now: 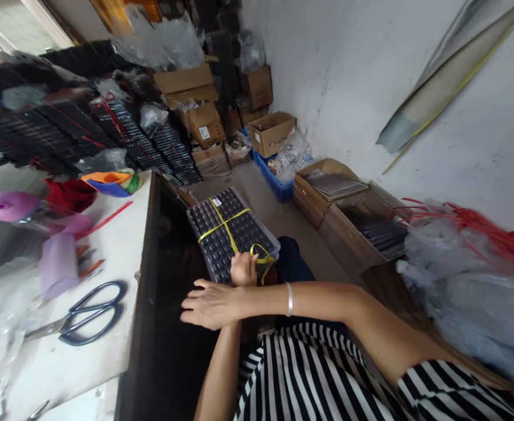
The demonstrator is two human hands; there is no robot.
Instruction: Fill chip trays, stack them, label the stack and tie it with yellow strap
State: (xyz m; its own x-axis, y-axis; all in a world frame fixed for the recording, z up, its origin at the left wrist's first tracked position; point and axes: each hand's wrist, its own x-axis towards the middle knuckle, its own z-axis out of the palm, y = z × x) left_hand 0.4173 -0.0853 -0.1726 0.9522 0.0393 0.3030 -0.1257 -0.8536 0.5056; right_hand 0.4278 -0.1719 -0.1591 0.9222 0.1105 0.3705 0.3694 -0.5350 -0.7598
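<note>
My left hand [244, 269] is closed round the yellow strap [227, 225] that ties a bundle of dark plastic trays [215, 251] under a clear cover. The bundle hangs tilted beside the table, with a loop of strap standing up by my fingers. Crossing over my left wrist, my right hand [210, 304] has its fingers spread and holds nothing. It points left towards the table [125, 245], where black-handled scissors [92, 313] lie nearest to it, some way off.
On the table are a purple roll [58, 266], a pink object [10, 206] and clear plastic. Strapped stacks of dark trays [138, 140] stand behind. Cardboard boxes [348, 219] and a blue crate [274, 178] line the wall; red straps [489, 234] lie on plastic bags at right.
</note>
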